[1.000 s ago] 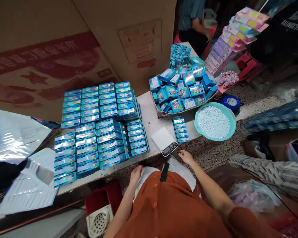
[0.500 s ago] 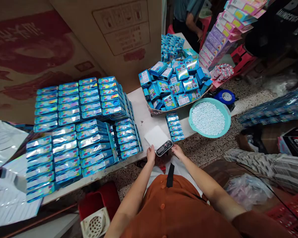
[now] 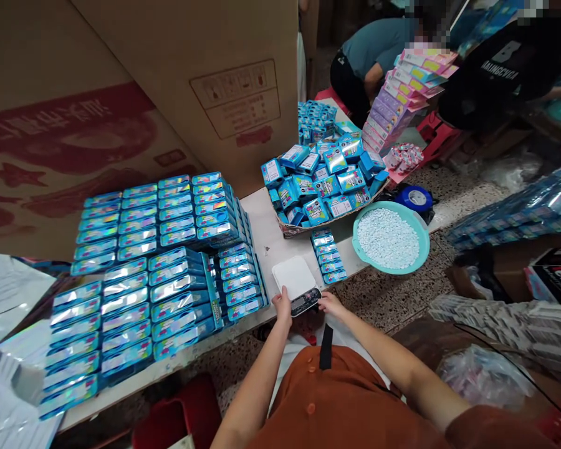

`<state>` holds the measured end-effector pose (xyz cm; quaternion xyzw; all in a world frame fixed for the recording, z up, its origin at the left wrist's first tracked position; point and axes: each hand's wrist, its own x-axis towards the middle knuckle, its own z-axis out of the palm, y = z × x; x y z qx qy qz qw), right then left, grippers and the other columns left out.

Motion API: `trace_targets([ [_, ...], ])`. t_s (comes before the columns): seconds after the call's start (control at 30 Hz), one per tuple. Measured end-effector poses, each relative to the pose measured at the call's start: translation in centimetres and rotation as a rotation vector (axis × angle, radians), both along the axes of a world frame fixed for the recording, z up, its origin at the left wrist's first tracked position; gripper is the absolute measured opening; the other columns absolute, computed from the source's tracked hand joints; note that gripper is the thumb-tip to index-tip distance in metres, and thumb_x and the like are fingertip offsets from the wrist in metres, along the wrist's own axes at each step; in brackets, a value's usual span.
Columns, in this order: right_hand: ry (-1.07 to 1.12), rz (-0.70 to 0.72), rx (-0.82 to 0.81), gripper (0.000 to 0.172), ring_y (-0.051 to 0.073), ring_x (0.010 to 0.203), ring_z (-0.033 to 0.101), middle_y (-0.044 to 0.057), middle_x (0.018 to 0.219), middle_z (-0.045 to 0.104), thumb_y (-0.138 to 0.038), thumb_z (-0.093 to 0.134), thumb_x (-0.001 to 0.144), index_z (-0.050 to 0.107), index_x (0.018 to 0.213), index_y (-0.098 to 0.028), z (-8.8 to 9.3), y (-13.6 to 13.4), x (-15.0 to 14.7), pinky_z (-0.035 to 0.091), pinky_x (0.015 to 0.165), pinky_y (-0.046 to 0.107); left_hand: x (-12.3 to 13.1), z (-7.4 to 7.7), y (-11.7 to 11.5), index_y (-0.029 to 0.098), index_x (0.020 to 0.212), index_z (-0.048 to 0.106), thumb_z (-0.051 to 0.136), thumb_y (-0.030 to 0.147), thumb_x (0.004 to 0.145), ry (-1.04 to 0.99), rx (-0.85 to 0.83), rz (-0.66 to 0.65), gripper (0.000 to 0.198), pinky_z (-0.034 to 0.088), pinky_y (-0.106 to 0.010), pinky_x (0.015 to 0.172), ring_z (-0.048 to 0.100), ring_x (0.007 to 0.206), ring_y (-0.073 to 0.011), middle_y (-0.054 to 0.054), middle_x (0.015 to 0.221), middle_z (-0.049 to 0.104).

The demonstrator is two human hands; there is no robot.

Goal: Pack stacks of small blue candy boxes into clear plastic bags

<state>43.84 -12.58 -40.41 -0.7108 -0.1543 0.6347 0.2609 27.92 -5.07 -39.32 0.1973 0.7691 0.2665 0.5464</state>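
A white digital kitchen scale (image 3: 293, 275) with a black control panel lies at the front edge of the table. My left hand (image 3: 283, 307) grips its left front corner, the thumb laid over the edge of the white plate. At the right end of the panel, my right hand (image 3: 331, 304) holds the other corner between closed fingers. Nothing lies on the plate. Just right of the scale stands a short row of blue candy boxes (image 3: 328, 257). Further right, a turquoise basin (image 3: 423, 249) holds many small pale pieces.
Stacked blue boxes (image 3: 168, 274) fill the table's left side. A carton tray (image 3: 303, 228) heaped with loose blue boxes stands behind the scale. Large cardboard boxes (image 3: 243, 37) wall off the back. Two people sit beyond, near a tall stack of pastel boxes (image 3: 393, 100).
My view has tilted upward, so the table sits lower and more of the people shows. Both hands stay at the scale; my left thumb reaches further over its plate.
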Motion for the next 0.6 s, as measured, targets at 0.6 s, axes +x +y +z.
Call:
trace_targets([
  [0.6, 0.527, -0.116, 0.056, 0.042, 0.012, 0.074, 0.064, -0.002, 0.08, 0.068, -0.051, 0.075, 0.064, 0.059, 0.087, -0.019, 6.6, -2.6, 2.5, 0.041, 0.079, 0.027, -1.6, 4.5, -4.3, 0.013, 0.105, 0.059, 0.043, 0.061, 0.083, 0.047, 0.187, -0.138, 0.055, 0.049, -0.034, 0.088, 0.062, 0.098, -0.0236, -0.012, 0.107, 0.066],
])
